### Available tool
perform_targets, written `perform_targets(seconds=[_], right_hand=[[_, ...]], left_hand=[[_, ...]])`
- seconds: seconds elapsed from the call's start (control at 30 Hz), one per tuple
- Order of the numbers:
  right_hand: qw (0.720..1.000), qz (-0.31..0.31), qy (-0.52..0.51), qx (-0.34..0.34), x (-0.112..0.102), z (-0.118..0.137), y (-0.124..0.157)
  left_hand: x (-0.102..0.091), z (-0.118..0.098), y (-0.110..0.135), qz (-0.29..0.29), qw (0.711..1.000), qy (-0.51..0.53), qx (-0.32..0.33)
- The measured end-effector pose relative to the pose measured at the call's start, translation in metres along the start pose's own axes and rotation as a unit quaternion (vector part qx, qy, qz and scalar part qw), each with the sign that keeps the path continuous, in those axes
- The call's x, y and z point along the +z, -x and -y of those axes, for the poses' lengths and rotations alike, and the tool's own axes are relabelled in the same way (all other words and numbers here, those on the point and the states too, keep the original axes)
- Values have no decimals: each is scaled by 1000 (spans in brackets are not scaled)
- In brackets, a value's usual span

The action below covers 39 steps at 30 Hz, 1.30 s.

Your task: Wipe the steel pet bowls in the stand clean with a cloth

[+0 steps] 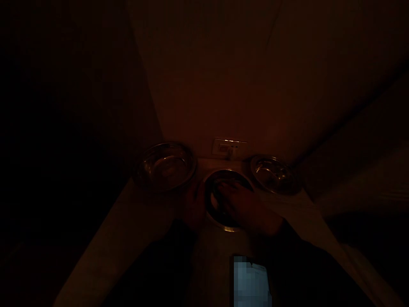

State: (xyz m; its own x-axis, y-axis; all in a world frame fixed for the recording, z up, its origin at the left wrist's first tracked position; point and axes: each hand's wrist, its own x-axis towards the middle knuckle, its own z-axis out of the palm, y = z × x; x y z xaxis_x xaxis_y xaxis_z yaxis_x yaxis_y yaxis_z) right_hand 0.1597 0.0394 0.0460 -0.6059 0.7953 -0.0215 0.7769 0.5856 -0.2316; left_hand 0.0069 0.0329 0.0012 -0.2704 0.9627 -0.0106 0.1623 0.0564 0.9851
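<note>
The scene is very dark. A round metal bowl (230, 230) stands on the table in front of me, its rim catching a little light. My left hand (194, 208) is against the left side of this bowl, its fingers along the outer wall, holding it. From the right, my right hand (247, 207) reaches over the rim, with its fingers stretched out and lowered inside the bowl. Something pale, too dim to name, shows in the bowl beside those fingers. Whatever lies under the right hand is hidden.
Behind left stands a wide metal basin (164, 187); behind right, a smaller metal bowl (271, 189) holds shiny things I cannot make out. A wall socket (220, 147) with a plug sits above the table's back edge. A lit phone (252, 285) lies near me on the table (108, 251).
</note>
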Motion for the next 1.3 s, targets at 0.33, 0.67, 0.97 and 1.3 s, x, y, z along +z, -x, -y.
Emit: perform_targets(seconds=[0.33, 0.67, 0.97, 1.3], right_hand=[[981, 124, -91, -121, -15, 3, 8], [997, 55, -55, -25, -1, -1, 2], [989, 91, -76, -85, -6, 4, 1], [969, 168, -127, -131, -17, 6, 6]], left_hand=[[-2, 7, -3, 23, 999, -11, -32], [-4, 1, -1, 45, 999, -4, -28], [-2, 5, -2, 60, 998, -5, -24], [-4, 4, -3, 66, 997, -20, -45]])
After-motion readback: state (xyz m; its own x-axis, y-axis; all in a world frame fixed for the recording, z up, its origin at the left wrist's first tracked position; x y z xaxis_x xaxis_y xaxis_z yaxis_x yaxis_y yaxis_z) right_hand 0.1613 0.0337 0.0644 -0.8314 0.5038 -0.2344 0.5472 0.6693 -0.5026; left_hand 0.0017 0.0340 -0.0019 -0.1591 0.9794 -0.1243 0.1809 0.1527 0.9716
